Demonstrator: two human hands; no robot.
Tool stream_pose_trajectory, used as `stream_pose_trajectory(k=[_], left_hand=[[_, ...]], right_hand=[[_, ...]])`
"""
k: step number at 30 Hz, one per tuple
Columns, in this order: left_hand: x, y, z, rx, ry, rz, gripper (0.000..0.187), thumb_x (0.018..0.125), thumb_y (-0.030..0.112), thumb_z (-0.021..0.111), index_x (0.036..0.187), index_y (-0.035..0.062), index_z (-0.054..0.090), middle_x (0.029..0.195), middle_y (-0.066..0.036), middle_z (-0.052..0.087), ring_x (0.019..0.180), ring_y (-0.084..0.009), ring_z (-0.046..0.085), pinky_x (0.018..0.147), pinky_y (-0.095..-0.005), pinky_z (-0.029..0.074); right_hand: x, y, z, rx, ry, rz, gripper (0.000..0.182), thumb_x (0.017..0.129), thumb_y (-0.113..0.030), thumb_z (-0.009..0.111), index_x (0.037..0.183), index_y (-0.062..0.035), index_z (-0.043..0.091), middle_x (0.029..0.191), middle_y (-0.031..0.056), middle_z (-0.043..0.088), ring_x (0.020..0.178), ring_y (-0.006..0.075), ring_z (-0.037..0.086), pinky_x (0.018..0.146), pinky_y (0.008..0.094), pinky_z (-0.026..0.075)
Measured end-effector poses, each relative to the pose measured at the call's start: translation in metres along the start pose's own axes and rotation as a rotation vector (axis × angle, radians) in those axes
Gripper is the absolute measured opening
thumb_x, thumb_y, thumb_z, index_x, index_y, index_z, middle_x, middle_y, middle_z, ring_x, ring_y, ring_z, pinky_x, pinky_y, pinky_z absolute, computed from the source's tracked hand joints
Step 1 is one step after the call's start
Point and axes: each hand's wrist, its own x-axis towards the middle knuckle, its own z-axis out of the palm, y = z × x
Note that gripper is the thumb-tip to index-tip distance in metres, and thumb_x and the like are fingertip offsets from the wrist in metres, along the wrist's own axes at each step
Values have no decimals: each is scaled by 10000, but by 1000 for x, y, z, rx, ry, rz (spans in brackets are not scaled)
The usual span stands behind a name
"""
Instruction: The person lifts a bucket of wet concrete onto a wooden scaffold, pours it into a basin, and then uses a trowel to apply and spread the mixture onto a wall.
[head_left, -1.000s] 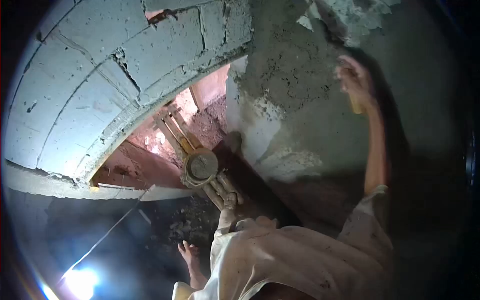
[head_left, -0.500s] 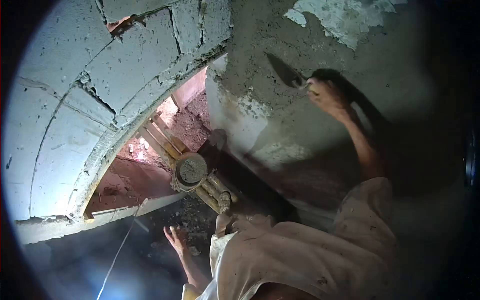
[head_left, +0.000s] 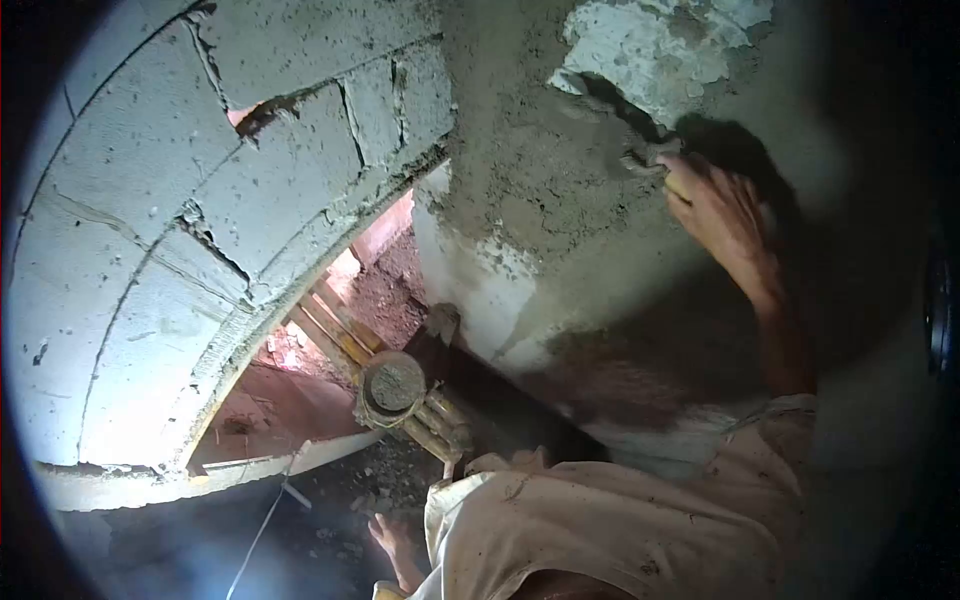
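My right hand (head_left: 722,215) grips a pointing trowel (head_left: 648,152) by its handle. The trowel lies against the wall, at the lower edge of a pale bare patch (head_left: 655,55); its blade is dark and partly blends with the mortar. Rough wet mortar (head_left: 520,190) spreads over the wall left of and below the blade. My left hand (head_left: 395,545) hangs low by my side, fingers apart and holding nothing. Above it stands a round container (head_left: 393,386) with grey mortar inside, set on bamboo poles (head_left: 428,435).
A pale block wall (head_left: 150,300) with cracked joints fills the left, its curved edge bordering an opening. Through the opening show reddish soil (head_left: 395,275) and wooden slats (head_left: 330,320). A dark beam (head_left: 520,400) slants down beside the container. A thin cord (head_left: 255,545) hangs lower left.
My right hand and the trowel have moved right, and the blade now meets the pale patch. My left hand has dropped lower. The view has shifted slightly.
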Motion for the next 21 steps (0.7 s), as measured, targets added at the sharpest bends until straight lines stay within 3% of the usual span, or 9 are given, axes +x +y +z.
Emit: stream_pose_trajectory(k=[5, 7, 8, 13, 15, 16, 17, 19, 21], left_hand=[[12, 46, 30, -18, -88, 146, 708, 903, 414, 608, 1436, 161, 216, 1104, -110, 556, 917, -254, 574, 718, -405, 520], [57, 44, 21, 508, -214, 606, 710, 904, 399, 606, 1441, 176, 198, 1041, -105, 559, 888, -245, 568, 737, -421, 502], [-66, 117, 69, -144, -204, 288, 706, 897, 357, 617, 1440, 184, 200, 1016, -106, 541, 891, -241, 555, 729, -415, 503], [-40, 101, 35, -53, -207, 308, 848, 862, 533, 598, 1478, 183, 133, 1232, -190, 488, 933, -284, 586, 719, -429, 528], [-8, 71, 7, -55, -132, 300, 778, 864, 504, 610, 1464, 200, 219, 1319, -214, 427, 1028, -312, 566, 825, -462, 498], [35, 28, -39, 116, -208, 445, 703, 864, 458, 630, 1432, 185, 318, 1357, -215, 389, 1088, -332, 532, 907, -479, 457], [32, 8, -77, 118, -198, 436, 703, 864, 458, 630, 1432, 185, 318, 1357, -215, 389, 1088, -332, 532, 907, -479, 457], [31, -13, -81, 608, -127, 583, 775, 864, 450, 633, 1446, 131, 234, 1257, -150, 477, 914, -247, 558, 678, -371, 503], [-9, -48, -104, 502, 68, 445, 788, 848, 471, 641, 1431, 93, 271, 1262, -156, 477, 961, -258, 560, 681, -370, 501]], right_hand=[[1, -78, -29, 649, -203, -41, 319, 856, -191, 645, 1162, -122, 584, 885, 108, 649, 718, 244, 653, 615, 353, 526], [-3, -102, -37, 934, -230, -284, 332, 853, -218, 664, 1161, -121, 587, 870, 90, 654, 740, 214, 661, 617, 321, 535], [1, -112, -50, 1020, -224, -401, 344, 850, -218, 671, 1168, -116, 585, 883, 82, 660, 755, 211, 665, 642, 315, 538], [8, -129, -27, 1521, -212, -770, 408, 829, -196, 711, 1194, -87, 567, 1024, 98, 670, 877, 203, 662, 741, 316, 534], [-6, -104, 31, 2199, -565, -349, 418, 859, -126, 677, 1239, -27, 536, 1010, 87, 666, 706, 88, 603, 658, 258, 530], [-10, -82, 41, 1914, -424, 167, 419, 866, -114, 668, 1239, 6, 520, 995, 54, 647, 698, 71, 566, 625, 231, 492], [-7, -58, 52, 1451, -186, 340, 400, 879, -101, 651, 1248, -14, 523, 961, 36, 621, 662, 64, 530, 576, 212, 450], [-46, -13, 30, 1482, 239, 742, 404, 859, -131, 691, 1236, -69, 557, 894, 18, 627, 708, 66, 544, 606, 203, 462], [-91, 17, 1, 1157, 537, 733, 380, 870, -81, 652, 1236, -39, 560, 890, 36, 648, 684, 50, 531, 597, 217, 459]])
